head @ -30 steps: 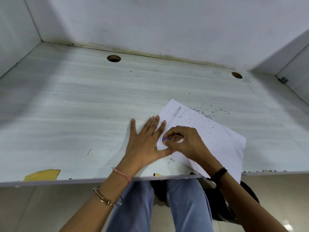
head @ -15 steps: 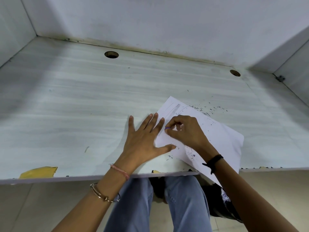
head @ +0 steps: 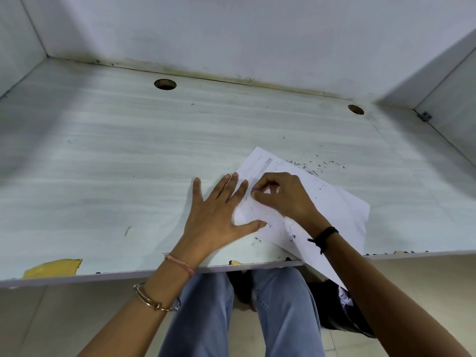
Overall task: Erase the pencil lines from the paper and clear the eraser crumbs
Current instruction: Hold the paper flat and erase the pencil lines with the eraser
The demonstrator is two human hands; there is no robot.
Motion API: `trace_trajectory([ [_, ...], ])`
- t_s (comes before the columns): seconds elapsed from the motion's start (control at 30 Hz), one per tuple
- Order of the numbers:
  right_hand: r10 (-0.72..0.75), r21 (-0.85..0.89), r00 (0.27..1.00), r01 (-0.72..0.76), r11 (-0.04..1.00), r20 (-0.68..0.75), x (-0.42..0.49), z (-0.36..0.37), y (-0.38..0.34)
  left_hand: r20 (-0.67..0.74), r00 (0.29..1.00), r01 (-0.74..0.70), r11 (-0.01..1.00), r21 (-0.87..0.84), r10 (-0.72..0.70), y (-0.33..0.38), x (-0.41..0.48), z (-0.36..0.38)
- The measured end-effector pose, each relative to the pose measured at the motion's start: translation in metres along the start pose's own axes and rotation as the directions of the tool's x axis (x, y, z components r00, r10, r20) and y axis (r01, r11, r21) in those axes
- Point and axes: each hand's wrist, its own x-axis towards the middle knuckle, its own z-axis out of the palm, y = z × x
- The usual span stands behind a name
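Pinching eraser [head: 255,189] in right hand [head: 282,199] grip | left hand [head: 219,215] flat on paper [head: 340,212]

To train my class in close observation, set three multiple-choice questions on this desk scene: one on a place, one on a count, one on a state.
1. Where is the paper's near corner?
A. Past the desk's front edge
B. Against the back wall
C. On the floor

2. How many round holes are in the desk?
A. One
B. Two
C. Four

3. How is the left hand?
A. Clenched in a fist
B. Lifted, holding a pencil
C. Flat, fingers spread, pressing the paper

Answers:
1 A: the paper juts out beyond the front edge.
2 B: one hole is at the back left and one at the back right.
3 C: the palm lies down, with fingertips and thumb on the paper.
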Motion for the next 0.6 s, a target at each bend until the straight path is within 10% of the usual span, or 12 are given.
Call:
trace_trajectory([
  [0.17, -0.050, -0.014, 0.967, 0.055, 0.998, 0.249, -0.010, 0.006, -0.011, -0.002, 1.000, -0.011, 1.000, 0.015, 0.011, -0.001, 0.001, 0.000],
  [0.3, -0.059, -0.016, 0.997, 0.060, 0.998, 0.050, 0.001, 0.003, -0.007, -0.001, 1.000, -0.003, 1.000, -0.007, 0.003, -0.001, 0.000, 0.001],
  [0.43, -0.064, -0.023, 0.960, 0.073, 0.997, 0.272, -0.008, 0.008, -0.011, -0.008, 1.000, -0.005, 1.000, 0.014, 0.005, 0.000, 0.002, 0.000],
  [0.6, -0.016, -0.008, 1.000, 0.016, 1.000, 0.008, 0.003, 0.000, -0.001, -0.008, 1.000, 0.003, 1.000, -0.005, -0.003, 0.001, 0.000, 0.000],
])
